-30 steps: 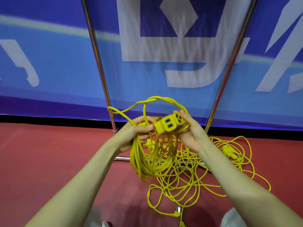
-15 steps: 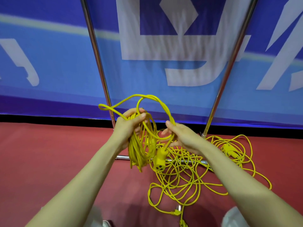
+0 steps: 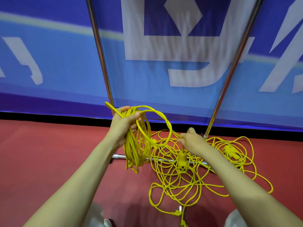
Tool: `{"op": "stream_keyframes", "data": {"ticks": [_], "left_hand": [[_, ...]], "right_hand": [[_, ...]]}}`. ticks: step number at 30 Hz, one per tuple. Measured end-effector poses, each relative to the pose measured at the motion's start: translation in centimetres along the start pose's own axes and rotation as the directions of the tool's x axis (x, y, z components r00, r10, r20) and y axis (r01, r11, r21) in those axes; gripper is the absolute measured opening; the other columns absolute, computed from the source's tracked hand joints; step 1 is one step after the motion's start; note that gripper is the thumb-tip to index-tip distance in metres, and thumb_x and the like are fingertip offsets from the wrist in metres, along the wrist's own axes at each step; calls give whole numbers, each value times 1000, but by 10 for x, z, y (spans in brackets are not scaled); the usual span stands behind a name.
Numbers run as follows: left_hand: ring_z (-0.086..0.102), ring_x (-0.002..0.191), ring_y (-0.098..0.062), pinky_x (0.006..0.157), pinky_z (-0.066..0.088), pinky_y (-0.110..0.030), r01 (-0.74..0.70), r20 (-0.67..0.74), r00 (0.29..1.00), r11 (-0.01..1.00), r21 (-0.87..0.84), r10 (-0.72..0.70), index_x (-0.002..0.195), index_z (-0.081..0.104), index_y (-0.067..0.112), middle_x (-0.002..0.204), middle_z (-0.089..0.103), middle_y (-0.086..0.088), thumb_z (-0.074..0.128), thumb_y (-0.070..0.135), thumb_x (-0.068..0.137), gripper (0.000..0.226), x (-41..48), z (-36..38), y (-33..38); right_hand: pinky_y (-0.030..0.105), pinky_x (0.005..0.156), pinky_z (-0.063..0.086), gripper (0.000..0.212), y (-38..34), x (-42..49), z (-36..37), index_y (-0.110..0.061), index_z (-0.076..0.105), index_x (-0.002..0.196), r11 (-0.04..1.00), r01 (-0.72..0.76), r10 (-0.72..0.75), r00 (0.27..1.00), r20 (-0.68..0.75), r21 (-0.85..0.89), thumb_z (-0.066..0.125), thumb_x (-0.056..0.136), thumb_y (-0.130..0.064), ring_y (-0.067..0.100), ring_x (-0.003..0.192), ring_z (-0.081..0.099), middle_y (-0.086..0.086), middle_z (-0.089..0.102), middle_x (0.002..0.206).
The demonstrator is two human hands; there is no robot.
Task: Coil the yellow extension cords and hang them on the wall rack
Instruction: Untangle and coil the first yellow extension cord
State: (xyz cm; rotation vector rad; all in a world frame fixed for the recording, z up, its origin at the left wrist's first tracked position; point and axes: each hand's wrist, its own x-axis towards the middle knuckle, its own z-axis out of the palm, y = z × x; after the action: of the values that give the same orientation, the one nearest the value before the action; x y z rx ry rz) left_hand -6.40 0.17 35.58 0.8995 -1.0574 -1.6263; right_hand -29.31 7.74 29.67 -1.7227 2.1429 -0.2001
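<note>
Red floor [image 3: 49,153] below: my left hand [image 3: 122,126] grips the coil [image 3: 136,149]. My right hand [image 3: 192,141] now pinches its tail [image 3: 170,128], with the socket [image 3: 182,163] dropped to dangle. Nearly ready to hang, I judge.

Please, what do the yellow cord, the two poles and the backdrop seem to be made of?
Cord: probably rubber or PVC jacket, smooth, slightly glossy; it bends in soft loops. Poles: metal, likely polished or chromed steel; bright mirror-like streaks. Backdrop: seems printed fabric or vinyl, matte; faint ripples across the white shapes.
</note>
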Motion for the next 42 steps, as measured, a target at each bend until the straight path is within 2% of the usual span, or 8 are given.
{"op": "stream_keyframes", "data": {"ticks": [4,7,12,17,22,30,35,42], "left_hand": [[35,34,-8,35,29,-16,72,27,997,997,4,-72,113,39,13,65,58,-12,58,-1,91,33,1,2,-5],[35,33,-8,35,29,-15,115,13,993,993,-1,-115,116,37,10,68,58,-15,58,-5,89,37,2,5,-16],[37,31,-8,34,31,-16,112,-68,992,994,9,-111,115,37,11,67,56,-15,60,-8,87,41,-2,21,-45],[44,34,-8,37,35,-19,-47,-135,989,996,78,57,110,39,15,68,56,-13,64,-8,84,43,0,26,-63],[45,41,-14,47,37,-26,-89,-166,978,971,222,128,103,45,24,72,59,-10,74,2,79,44,7,20,-72],[36,31,-9,34,29,-16,282,-117,956,952,118,-269,88,47,14,70,56,-16,61,-4,87,23,1,24,-81],[36,30,-7,33,29,-13,369,-52,926,926,-78,-373,83,51,0,60,53,-10,51,-7,89,9,1,28,-85],[40,32,-7,34,32,-14,264,17,964,960,-97,-264,84,46,8,45,46,1,62,0,85,18,-4,30,-93]], "right_hand": [[39,81,51,27,-1,5,-8,-10,59,91,919,-90,101,995,-8,383,42,100,-29,28,82,66,9,65,83],[34,84,53,23,-11,0,-23,-15,59,87,674,-33,71,997,-20,738,40,98,-9,21,81,65,14,67,93],[29,90,53,12,-26,-24,-48,-12,64,97,431,217,-165,973,-159,876,61,90,-22,20,95,68,15,69,100],[28,74,49,57,-42,-35,-44,-19,56,91,690,281,-186,959,-212,667,74,53,-58,8,74,59,-5,63,82],[31,68,46,24,-45,-38,-40,-11,59,83,839,262,-90,931,-355,477,59,89,-34,20,71,61,4,67,74],[34,88,49,32,-42,-27,-31,-28,63,79,688,302,50,887,-458,659,43,96,-48,9,90,67,-7,72,83],[30,82,52,36,-62,-29,-32,-14,58,71,233,437,55,886,-460,869,42,101,-27,22,92,69,5,69,71],[32,63,58,44,-63,-41,-61,-16,52,60,-441,189,20,979,-201,878,39,99,-34,23,66,70,5,51,46]]}}
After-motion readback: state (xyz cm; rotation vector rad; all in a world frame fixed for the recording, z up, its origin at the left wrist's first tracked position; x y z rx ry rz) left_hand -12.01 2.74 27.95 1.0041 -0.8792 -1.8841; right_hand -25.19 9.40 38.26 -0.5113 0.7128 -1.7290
